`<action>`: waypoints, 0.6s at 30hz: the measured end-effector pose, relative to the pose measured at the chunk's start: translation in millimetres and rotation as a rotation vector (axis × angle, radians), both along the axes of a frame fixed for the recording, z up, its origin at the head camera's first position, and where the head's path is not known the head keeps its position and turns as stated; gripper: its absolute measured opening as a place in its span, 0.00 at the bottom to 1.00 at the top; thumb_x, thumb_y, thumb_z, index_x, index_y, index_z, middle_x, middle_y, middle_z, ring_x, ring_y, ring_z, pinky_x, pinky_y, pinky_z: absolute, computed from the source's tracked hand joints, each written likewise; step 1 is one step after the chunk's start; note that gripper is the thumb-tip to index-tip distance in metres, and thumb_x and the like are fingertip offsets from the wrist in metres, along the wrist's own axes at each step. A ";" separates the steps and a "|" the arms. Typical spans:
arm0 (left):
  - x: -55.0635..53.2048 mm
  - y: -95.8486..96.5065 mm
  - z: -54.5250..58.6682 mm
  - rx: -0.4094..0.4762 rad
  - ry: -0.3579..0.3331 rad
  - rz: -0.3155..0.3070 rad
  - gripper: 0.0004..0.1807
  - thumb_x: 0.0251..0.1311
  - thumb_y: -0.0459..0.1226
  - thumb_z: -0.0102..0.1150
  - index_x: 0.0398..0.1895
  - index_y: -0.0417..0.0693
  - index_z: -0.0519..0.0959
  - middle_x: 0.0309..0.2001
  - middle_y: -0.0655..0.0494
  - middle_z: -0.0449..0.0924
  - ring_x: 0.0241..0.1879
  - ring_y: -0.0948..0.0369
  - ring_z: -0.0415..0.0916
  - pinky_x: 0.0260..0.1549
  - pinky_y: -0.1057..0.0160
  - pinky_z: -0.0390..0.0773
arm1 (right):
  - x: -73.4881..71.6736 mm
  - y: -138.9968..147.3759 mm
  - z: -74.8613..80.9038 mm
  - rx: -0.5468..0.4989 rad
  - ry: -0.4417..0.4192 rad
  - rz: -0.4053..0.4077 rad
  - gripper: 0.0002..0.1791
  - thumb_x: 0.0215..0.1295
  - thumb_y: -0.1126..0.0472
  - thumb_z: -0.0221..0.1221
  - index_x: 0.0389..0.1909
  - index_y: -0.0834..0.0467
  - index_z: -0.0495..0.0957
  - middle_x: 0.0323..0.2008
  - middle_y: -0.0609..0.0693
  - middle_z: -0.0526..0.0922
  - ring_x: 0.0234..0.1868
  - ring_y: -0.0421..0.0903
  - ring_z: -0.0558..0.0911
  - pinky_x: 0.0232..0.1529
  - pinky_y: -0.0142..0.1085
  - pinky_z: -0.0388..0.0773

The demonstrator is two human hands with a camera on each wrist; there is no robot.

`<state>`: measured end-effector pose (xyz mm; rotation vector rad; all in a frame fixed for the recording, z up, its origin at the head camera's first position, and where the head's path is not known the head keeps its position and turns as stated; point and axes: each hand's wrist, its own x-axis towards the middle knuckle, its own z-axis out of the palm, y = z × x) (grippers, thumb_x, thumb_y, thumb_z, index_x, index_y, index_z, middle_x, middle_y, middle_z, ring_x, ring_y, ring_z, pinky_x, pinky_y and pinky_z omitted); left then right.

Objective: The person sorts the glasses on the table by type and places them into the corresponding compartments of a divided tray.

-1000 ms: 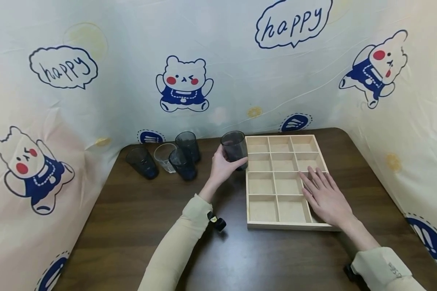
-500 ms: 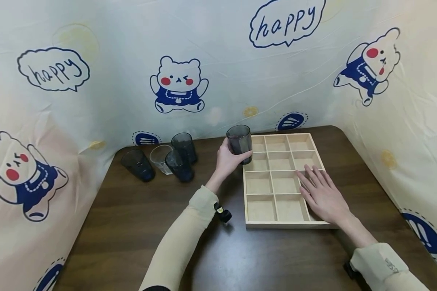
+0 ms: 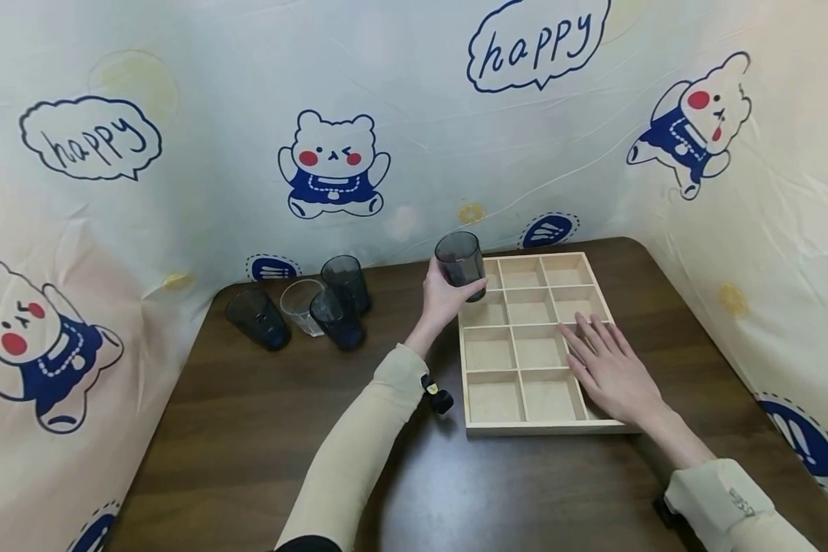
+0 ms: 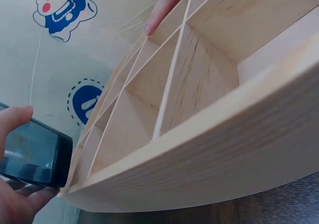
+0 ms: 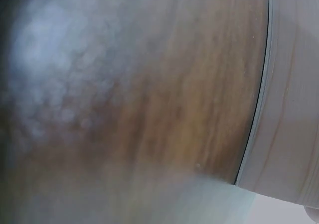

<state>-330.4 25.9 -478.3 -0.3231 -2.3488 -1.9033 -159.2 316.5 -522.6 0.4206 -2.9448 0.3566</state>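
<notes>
My left hand (image 3: 445,297) grips a dark tinted drinking glass (image 3: 460,261) at the back left corner of a wooden compartment tray (image 3: 552,426). In the left wrist view the thumb and fingers curl round the glass (image 4: 35,152), whose base points toward the tray's edge. Whether the glass touches the tray, I cannot tell. My right hand (image 3: 614,376) rests flat on the right side of the tray, fingers spread across the dividers. Only the tray's outer side (image 5: 289,99) and a bit of skin at the corner show in the right wrist view.
Several other glasses stand or lean at the table's back left: a dark one (image 3: 258,318) tilted at the far left, a clear one (image 3: 302,307), and two more dark ones (image 3: 338,318). A printed curtain (image 3: 414,138) hangs behind the brown table (image 3: 262,429).
My left hand has lifted the dark glass and carried it right, from beside the tray to over its back left corner. My right hand has stayed on the tray.
</notes>
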 end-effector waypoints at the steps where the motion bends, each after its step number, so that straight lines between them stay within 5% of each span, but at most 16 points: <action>1: -1.1 0.9 0.1 0.000 0.001 0.001 0.48 0.56 0.36 0.84 0.78 0.43 0.67 0.71 0.39 0.79 0.71 0.42 0.79 0.71 0.43 0.79 | -0.1 -0.2 -0.4 -0.001 0.002 0.001 0.33 0.88 0.48 0.48 0.87 0.55 0.61 0.87 0.65 0.58 0.88 0.69 0.56 0.90 0.58 0.42; 18: -24.6 27.8 -1.6 -0.106 0.002 -0.033 0.44 0.57 0.34 0.84 0.75 0.46 0.69 0.71 0.41 0.80 0.72 0.44 0.78 0.72 0.44 0.79 | 0.6 -0.7 -2.1 -0.016 -0.014 -0.015 0.34 0.87 0.49 0.51 0.87 0.53 0.61 0.88 0.64 0.57 0.89 0.68 0.54 0.92 0.53 0.34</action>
